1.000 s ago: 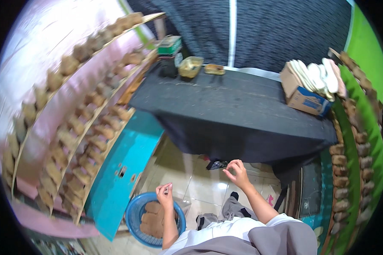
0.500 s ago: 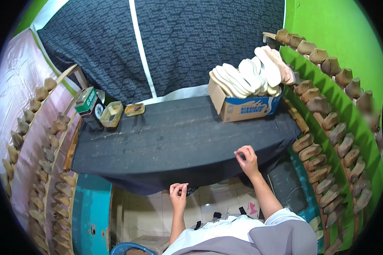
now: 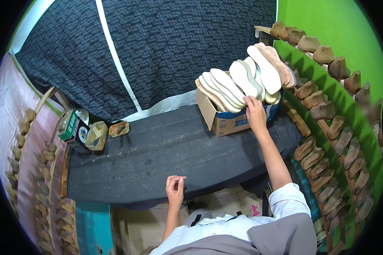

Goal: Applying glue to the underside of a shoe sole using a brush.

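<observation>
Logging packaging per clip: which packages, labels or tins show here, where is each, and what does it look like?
Cardboard box: right end of the dark bench, brown with a blue printed panel, filled with pale insoles; the right hand reaches into it.
Green carton: left end of the bench, small, rectangular, green with white print.
Round label: beside the carton, light-coloured, on a dark container.
Left hand: at the bench's near edge, holding nothing visible.

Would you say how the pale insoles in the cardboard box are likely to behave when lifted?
The insoles look thin and flat, so probably light and slightly bendy. They stand loosely fanned in the box, so pulling one with the right hand may shift its neighbours.
</observation>
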### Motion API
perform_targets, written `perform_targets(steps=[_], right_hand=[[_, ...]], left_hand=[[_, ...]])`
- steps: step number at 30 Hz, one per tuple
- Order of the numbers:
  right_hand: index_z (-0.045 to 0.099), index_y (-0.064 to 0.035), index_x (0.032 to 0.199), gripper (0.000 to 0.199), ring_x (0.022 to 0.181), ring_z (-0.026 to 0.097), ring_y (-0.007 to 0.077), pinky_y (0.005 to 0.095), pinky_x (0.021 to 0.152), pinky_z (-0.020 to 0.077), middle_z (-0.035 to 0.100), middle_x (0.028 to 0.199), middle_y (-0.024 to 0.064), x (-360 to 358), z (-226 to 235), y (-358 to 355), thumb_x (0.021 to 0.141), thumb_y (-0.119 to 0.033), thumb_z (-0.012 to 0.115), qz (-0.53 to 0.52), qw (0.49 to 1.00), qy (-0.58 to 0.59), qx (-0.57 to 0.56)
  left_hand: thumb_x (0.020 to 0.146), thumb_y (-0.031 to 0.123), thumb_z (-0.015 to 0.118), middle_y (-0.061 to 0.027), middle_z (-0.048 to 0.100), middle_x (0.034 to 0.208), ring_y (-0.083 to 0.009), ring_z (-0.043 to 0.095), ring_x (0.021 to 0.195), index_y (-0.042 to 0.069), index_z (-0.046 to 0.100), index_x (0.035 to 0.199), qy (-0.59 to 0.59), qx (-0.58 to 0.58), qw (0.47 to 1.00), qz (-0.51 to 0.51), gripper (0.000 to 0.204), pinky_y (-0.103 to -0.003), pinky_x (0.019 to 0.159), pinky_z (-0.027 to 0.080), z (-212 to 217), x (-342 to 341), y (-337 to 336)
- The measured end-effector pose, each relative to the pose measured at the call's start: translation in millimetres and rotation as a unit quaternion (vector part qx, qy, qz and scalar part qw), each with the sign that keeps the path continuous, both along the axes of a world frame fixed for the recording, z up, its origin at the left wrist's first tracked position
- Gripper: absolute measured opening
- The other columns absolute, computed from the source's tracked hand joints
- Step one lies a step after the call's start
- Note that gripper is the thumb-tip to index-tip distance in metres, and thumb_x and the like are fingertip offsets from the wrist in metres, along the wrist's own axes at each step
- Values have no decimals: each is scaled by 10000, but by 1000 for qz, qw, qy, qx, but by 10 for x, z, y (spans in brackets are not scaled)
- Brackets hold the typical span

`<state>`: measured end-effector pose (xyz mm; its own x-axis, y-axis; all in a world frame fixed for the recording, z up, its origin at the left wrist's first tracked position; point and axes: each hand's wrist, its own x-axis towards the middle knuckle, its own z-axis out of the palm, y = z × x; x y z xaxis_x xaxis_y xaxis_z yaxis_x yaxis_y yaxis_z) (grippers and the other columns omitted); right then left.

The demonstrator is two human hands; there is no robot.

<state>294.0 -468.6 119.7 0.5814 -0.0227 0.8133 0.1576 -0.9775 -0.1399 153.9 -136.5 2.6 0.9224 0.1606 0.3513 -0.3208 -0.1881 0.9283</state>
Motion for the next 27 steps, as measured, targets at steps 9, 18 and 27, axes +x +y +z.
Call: perform_targets(steps=[9,18,27], right_hand=[[621,-71,1019,342,857,586,256,348,774,452,641,968,88,65,22,-16,734,45,473,-7,999,35,39],[626,-25,1011,343,796,624,275,330,701,503,634,914,168,66,192,100,735,141,509,-6,988,10,156],[635,-56,1023,267,786,648,204,286,686,482,641,899,183,162,172,289,799,58,546,-124,953,-116,250]], left_hand=[[849,78,556,-60,527,865,-124,512,779,16,645,836,-16,25,997,-64,109,-236,669,418,153,801,459],[860,80,549,-55,537,857,-116,509,755,15,638,839,6,17,994,-110,113,-228,666,412,149,1227,905],[863,68,544,-44,537,864,-88,486,732,8,632,850,19,-6,993,-114,107,-207,635,386,-27,1368,1191]])
